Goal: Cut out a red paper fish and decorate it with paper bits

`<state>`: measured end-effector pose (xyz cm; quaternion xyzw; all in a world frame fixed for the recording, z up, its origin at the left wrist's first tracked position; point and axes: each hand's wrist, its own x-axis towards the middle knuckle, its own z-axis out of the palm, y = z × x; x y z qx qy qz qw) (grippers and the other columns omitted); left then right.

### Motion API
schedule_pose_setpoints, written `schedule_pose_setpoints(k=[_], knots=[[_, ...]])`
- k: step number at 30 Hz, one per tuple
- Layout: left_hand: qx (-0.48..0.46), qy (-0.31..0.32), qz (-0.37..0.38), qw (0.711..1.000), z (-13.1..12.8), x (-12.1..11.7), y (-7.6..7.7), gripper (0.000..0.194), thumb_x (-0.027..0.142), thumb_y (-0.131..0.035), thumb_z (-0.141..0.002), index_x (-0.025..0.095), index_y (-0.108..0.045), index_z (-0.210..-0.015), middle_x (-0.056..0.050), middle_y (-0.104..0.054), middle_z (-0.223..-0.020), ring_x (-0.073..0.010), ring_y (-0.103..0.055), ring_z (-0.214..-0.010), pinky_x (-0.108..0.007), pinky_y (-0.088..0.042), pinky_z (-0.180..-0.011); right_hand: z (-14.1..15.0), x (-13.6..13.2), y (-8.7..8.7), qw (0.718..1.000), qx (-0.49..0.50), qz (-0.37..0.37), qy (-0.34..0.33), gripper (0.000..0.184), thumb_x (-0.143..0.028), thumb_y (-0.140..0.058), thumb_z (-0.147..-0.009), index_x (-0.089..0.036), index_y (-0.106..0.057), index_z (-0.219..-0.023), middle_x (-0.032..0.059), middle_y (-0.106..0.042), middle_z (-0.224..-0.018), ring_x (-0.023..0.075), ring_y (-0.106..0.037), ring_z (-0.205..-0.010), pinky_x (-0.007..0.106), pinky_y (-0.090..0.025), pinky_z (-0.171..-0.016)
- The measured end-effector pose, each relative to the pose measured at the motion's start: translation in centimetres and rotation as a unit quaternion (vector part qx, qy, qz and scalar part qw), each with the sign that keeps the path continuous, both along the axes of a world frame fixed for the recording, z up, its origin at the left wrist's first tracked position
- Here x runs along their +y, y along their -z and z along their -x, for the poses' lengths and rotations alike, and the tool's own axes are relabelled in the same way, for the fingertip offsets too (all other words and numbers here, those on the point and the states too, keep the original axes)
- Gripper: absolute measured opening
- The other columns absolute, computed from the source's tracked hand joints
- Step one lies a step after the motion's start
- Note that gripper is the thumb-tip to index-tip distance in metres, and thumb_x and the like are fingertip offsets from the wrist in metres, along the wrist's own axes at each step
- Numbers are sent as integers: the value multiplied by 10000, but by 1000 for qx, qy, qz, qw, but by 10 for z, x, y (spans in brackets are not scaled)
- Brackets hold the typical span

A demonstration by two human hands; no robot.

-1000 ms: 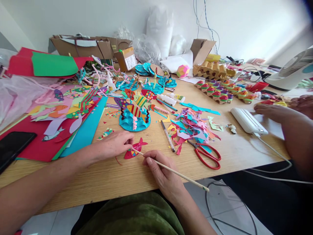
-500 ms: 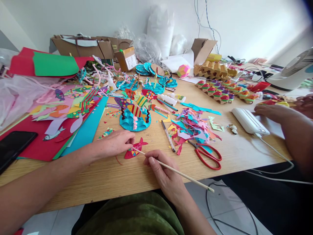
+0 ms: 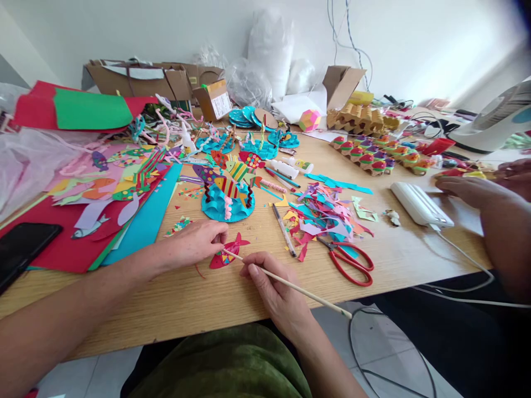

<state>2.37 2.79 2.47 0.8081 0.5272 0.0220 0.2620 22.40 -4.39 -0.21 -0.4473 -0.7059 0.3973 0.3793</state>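
A red paper fish (image 3: 224, 260) with small coloured triangles on its body lies flat on the table in front of me. In my right hand (image 3: 271, 279) is a thin wooden stick (image 3: 305, 291), its tip on the fish and its far end past the table edge. My left hand (image 3: 203, 240) is pinched at the stick's tip, over the fish's upper edge; what its fingers hold is hidden. Beside that hand is a small pile of paper bits (image 3: 179, 225). Just behind the fish stands a blue scalloped base (image 3: 211, 207) carrying several patterned paper fish (image 3: 227, 187).
Red-handled scissors (image 3: 352, 262), a pen (image 3: 284, 229) and a heap of paper scraps (image 3: 323, 213) lie to the right. A co-worker's hand (image 3: 464, 188) is beyond the white power bank (image 3: 421, 204). Coloured sheets (image 3: 143, 232) and a phone (image 3: 27, 249) are left.
The stick's far end swings slightly right, then back left, while its tip stays on the fish. My left hand keeps its place.
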Motion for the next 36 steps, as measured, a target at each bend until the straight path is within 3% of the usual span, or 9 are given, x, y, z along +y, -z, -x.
schedule_pose_setpoints(k=[5,9,14,17,36], knots=[[-24,-4,1,1000,6,4,0,87,255,-481,-774,199,-536,-735,28,-582,-666,-145,-530,-625,-239,-339,-547,0,0,0,1000,2,2,3,221,-310,-434,-933,-171,-606,-938,42,-683,-757,178,-621,-697,273,-433,-631],[-39,-21,-29,999,12,-9,-3,125,231,-440,-814,198,-552,-769,16,-600,-733,-150,-543,-684,-246,-375,-594,0,0,-1,1000,5,4,0,220,-314,-433,-935,-175,-604,-935,39,-678,-759,173,-614,-695,268,-433,-628],[-82,100,-104,986,17,-38,5,225,195,-387,-909,193,-597,-831,-11,-617,-851,-155,-565,-818,-259,-415,-729,-1,0,-1,1000,16,-1,-2,209,-307,-441,-937,-173,-601,-931,31,-679,-759,160,-613,-692,255,-437,-631],[-67,127,-131,981,22,-46,12,243,170,-377,-932,185,-611,-865,-31,-622,-908,-168,-567,-863,-270,-428,-762,-1,0,0,1000,27,1,-4,198,-301,-447,-940,-176,-600,-937,26,-683,-772,153,-617,-706,246,-438,-642],[-89,139,-226,960,27,-59,21,248,102,-383,-923,202,-602,-986,-32,-655,-1027,-158,-598,-964,-272,-473,-848,-2,1,3,995,102,7,4,154,-287,-471,-941,-204,-600,-932,8,-665,-770,142,-609,-729,240,-452,-663]])
